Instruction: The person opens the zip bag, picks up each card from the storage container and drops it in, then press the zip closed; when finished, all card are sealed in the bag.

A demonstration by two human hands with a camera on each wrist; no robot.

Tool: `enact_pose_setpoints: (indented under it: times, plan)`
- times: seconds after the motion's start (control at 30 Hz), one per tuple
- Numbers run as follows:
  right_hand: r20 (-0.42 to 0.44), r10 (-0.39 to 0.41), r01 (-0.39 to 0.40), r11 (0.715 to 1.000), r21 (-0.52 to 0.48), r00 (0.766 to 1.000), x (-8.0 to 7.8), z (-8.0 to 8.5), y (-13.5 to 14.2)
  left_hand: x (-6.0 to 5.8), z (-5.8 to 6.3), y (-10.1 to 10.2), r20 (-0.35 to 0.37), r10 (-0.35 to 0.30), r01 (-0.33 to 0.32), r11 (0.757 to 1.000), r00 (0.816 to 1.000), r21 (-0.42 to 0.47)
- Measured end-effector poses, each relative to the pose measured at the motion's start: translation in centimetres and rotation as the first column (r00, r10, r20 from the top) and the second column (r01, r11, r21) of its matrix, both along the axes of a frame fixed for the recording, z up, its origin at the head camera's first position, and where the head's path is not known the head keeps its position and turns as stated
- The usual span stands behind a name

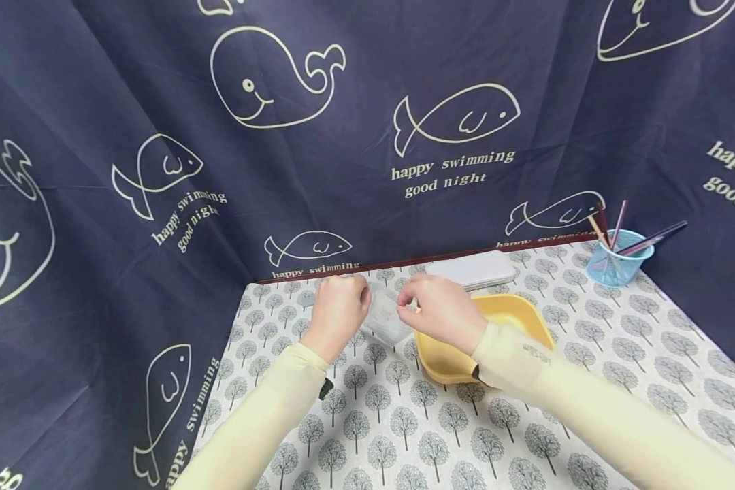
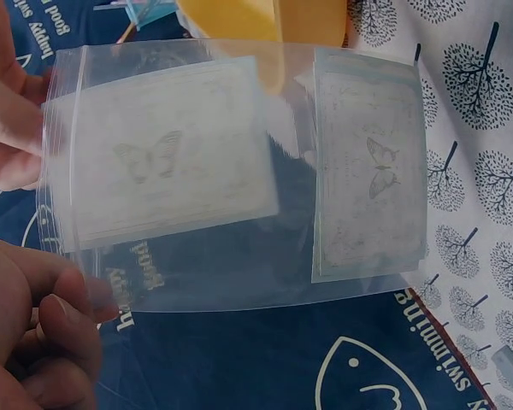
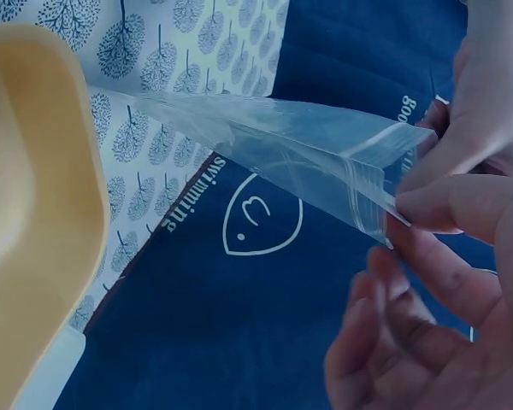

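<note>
Between the two hands hangs a clear zip-lock bag (image 2: 214,265), pinched at its top edge by my left hand (image 1: 339,306) and my right hand (image 1: 441,309). In the left wrist view, two stacks of pale paper sheets printed with butterflies show inside: one stack (image 2: 175,154) near the zip end, the other stack (image 2: 372,171) at the bottom end. The right wrist view catches the bag edge-on, with the two sides of its mouth spread a little apart at the fingertips. The bag hangs just left of a yellow bin (image 1: 431,361), above the tree-patterned cloth.
Behind the bin lies a white case (image 1: 474,269). A light-blue mesh cup (image 1: 618,262) with several pens stands at the back right. The tree-patterned tablecloth (image 1: 355,408) covers the table, and a dark blue curtain (image 1: 343,170) with fish drawings rises behind it.
</note>
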State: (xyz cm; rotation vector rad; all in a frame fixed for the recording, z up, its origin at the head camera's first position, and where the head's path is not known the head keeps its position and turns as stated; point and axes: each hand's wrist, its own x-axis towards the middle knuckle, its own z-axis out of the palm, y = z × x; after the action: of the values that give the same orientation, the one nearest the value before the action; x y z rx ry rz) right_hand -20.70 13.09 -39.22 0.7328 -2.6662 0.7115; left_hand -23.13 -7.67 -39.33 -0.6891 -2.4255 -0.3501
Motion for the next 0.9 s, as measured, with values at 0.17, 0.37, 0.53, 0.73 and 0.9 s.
enact_pose_setpoints:
  times: [0.17,0.37,0.53,0.73,0.9]
  plan:
    - [0.053,0.008,-0.009,1.0,0.012,0.999,-0.4,-0.4,-0.3,0.0,0.0,0.0,0.0,-0.004,0.004,1.0,1.0,0.0]
    - [0.098,0.018,-0.023,0.999,0.048,0.995,-1.0,-0.6,-0.6,0.0,-0.2,0.2,-0.01,0.01,-0.01,1.0,1.0,-0.016]
    - [0.127,0.014,-0.027,0.995,0.094,0.992,-1.3,-0.7,-1.0,0.1,-0.2,0.3,0.0,0.016,-0.016,1.0,1.0,-0.018]
    - [0.121,0.016,-0.033,0.99,0.134,0.992,-1.7,-0.7,-1.6,0.1,-0.2,0.5,-0.009,0.008,-0.009,0.999,1.0,-0.032]
    - [0.095,0.026,-0.039,0.99,0.135,0.995,-1.9,-0.9,-2.1,0.1,-0.4,0.5,-0.02,0.002,-0.003,1.0,1.0,-0.029]
